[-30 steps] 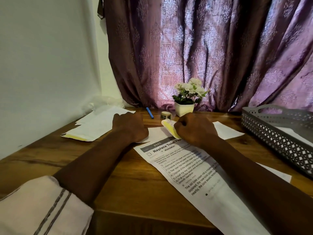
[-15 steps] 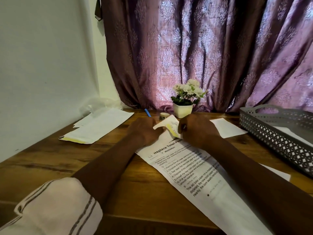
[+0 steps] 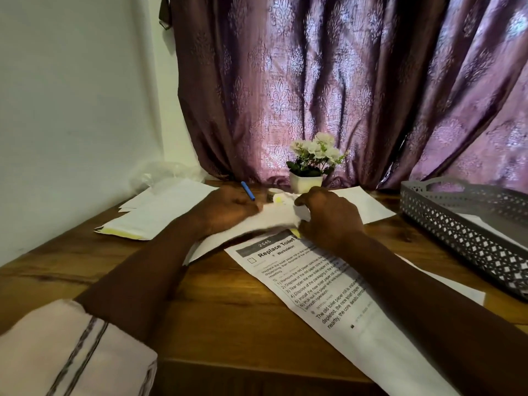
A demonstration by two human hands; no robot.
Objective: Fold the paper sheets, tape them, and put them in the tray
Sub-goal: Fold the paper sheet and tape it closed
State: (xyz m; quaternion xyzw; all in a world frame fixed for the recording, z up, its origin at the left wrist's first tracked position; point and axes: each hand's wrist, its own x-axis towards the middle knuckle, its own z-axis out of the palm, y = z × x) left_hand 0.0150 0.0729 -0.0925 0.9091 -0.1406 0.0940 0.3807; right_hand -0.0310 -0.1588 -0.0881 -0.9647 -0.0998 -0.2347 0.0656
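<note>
- Fingers [image 3: 254, 206] of the left hand [image 3: 228, 208] and of the right hand [image 3: 328, 215] curl down onto a white sheet [image 3: 271, 221] and grip it from either side. The sheet is over the middle of the table [image 3: 214, 315] and is too blurred to show its fold.
- Nearest, a pale striped sleeve [image 3: 65, 352] covers the left upper arm.
- Under the right forearm a printed sheet [image 3: 308, 281] lies flat, slanting from the near edge up to the hands.
- To the left, a paper stack [image 3: 154, 215] rests beside the wall.
- To the right stands a grey lattice tray [image 3: 463, 235], apart from both hands, with white paper in it.
- Just beyond the left hand lies a blue pen [image 3: 247, 190]. A loose sheet [image 3: 368, 204] lies beyond the right hand.
- Farthest back, a flower pot [image 3: 306, 181] with white blooms stands against a purple curtain [image 3: 328, 81].
</note>
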